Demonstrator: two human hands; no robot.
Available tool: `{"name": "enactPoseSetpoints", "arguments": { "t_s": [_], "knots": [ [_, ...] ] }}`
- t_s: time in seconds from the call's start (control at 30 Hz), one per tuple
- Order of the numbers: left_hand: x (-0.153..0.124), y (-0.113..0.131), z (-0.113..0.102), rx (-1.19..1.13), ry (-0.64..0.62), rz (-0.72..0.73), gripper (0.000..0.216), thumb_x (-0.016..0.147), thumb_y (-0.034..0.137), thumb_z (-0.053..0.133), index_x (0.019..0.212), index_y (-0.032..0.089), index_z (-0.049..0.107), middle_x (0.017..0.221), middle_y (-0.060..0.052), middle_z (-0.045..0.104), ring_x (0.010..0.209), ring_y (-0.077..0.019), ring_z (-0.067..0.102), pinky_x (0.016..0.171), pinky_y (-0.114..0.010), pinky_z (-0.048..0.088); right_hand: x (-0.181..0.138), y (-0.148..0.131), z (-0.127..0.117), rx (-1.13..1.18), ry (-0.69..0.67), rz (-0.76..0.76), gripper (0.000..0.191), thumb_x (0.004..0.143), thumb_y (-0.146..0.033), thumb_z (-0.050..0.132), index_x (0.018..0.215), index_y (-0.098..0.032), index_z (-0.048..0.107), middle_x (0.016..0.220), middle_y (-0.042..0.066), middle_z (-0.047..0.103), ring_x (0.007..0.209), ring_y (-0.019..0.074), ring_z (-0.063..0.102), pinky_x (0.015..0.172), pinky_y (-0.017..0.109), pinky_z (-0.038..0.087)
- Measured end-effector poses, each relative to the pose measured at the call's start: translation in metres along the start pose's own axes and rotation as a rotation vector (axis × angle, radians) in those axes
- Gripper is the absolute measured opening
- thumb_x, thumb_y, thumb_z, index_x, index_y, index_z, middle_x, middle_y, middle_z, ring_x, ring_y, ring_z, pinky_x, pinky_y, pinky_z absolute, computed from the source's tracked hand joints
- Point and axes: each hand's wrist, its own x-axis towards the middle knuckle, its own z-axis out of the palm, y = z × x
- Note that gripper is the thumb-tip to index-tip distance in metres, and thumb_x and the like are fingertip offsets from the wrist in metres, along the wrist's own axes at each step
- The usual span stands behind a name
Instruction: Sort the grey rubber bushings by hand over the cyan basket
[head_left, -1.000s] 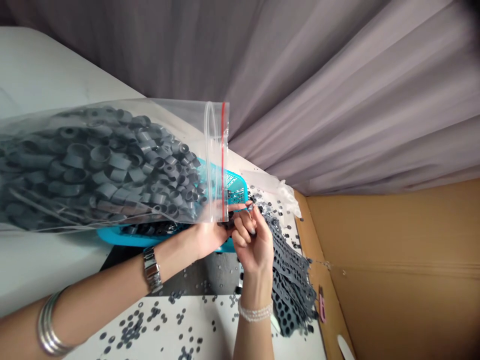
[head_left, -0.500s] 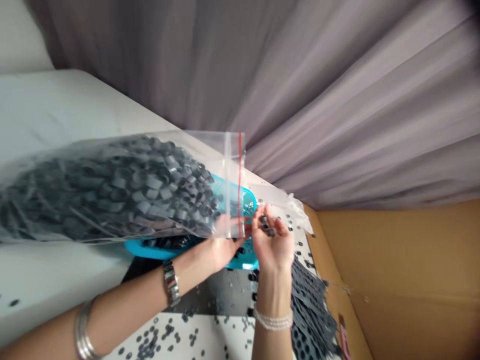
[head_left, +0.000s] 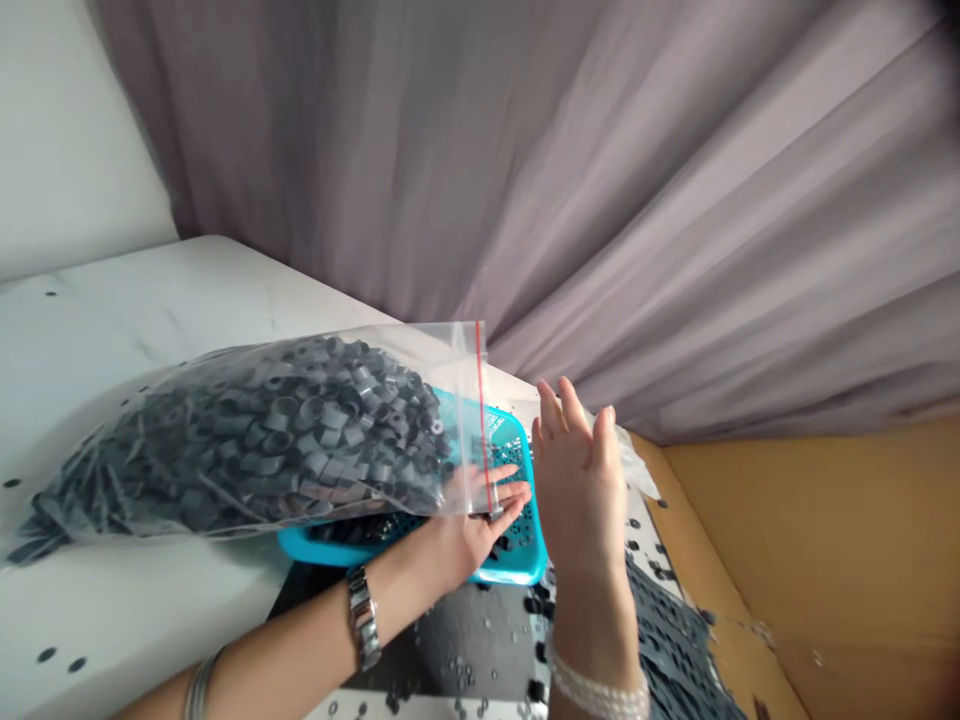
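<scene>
Since the earlier frame, the right hand (head_left: 577,500) moves apart from the left hand (head_left: 461,545), its fingers now extended and seemingly unloaded. For control, keep the left hand, its fingers spread partly behind the mouth of the clear bag (head_left: 427,345), over the basket (head_left: 514,577) (whether they carry anything cannot be told). Count: one bag, overlapping the basket in view; one basket; grey rings (head_left: 330,435) inside the bag, too many to count.

The head camera looks forward and down, near the table (head_left: 150,310).
</scene>
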Motion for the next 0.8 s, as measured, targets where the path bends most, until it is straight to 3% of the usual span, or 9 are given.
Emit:
{"name": "enactPoseSetpoints", "arguments": {
  "t_s": [0.07, 0.2, 0.33, 0.53, 0.67, 0.8],
  "knots": [
    [0.001, 0.001, 0.006, 0.014, 0.052, 0.013, 0.026, 0.088, 0.018, 0.040, 0.099, 0.009, 0.062, 0.099, -0.016, 0.066, 0.107, -0.0215, 0.058, 0.098, -0.034, 0.041, -0.009, 0.015, -0.019, 0.018, 0.040, 0.067, 0.054, 0.091, -0.052, 0.025, 0.132, -0.024, 0.046, 0.130, 0.009, 0.053, 0.126, 0.0233, 0.042, 0.103, 0.048, 0.032],
    [0.002, 0.008, 0.021, 0.017, 0.290, -0.061, 0.036, 0.088, 0.021, 0.037, 0.105, -0.002, 0.058, 0.090, -0.021, 0.066, 0.091, -0.0234, 0.064, 0.089, -0.034, 0.048, -0.029, 0.046, -0.041, -0.149, 0.023, 0.166, 0.034, 0.087, -0.038, 0.049, 0.112, -0.019, 0.061, 0.104, 0.010, 0.068, 0.095, 0.0222, 0.062, 0.089, 0.041, 0.045],
    [0.003, 0.013, 0.029, 0.047, 0.335, -0.115, 0.043, 0.091, 0.023, 0.029, 0.119, -0.001, 0.052, 0.083, -0.016, 0.066, 0.078, -0.0186, 0.064, 0.082, -0.031, 0.051, -0.043, 0.063, -0.043, -0.296, -0.071, 0.109, 0.021, 0.083, -0.029, 0.055, 0.098, -0.019, 0.066, 0.093, 0.007, 0.068, 0.084, 0.0198, 0.062, 0.078, 0.035, 0.048],
    [-0.002, 0.015, 0.041, 0.183, 0.339, -0.135, 0.048, 0.093, 0.026, 0.026, 0.127, 0.000, 0.047, 0.097, -0.017, 0.066, 0.079, -0.0163, 0.063, 0.078, -0.026, 0.050, -0.051, 0.068, -0.036, -0.362, -0.092, 0.048, 0.014, 0.081, -0.023, 0.055, 0.088, -0.020, 0.067, 0.084, 0.004, 0.065, 0.072, 0.0165, 0.058, 0.069, 0.030, 0.046],
    [-0.001, 0.013, 0.044, 0.186, 0.345, -0.116, 0.044, 0.092, 0.023, 0.030, 0.124, 0.001, 0.050, 0.097, -0.016, 0.065, 0.081, -0.0157, 0.062, 0.079, -0.025, 0.050, -0.052, 0.065, -0.032, -0.298, -0.075, 0.081, 0.012, 0.081, -0.023, 0.056, 0.086, -0.019, 0.067, 0.087, 0.005, 0.066, 0.077, 0.0175, 0.059, 0.071, 0.030, 0.046],
    [0.003, 0.012, 0.040, 0.162, 0.352, -0.086, 0.034, 0.091, 0.017, 0.032, 0.110, 0.003, 0.057, 0.082, -0.011, 0.065, 0.067, -0.0132, 0.060, 0.072, -0.025, 0.053, -0.053, 0.062, -0.031, -0.239, -0.021, 0.093, 0.012, 0.081, -0.023, 0.056, 0.087, -0.017, 0.065, 0.085, 0.005, 0.067, 0.075, 0.0174, 0.060, 0.071, 0.030, 0.048]
  ]
}}
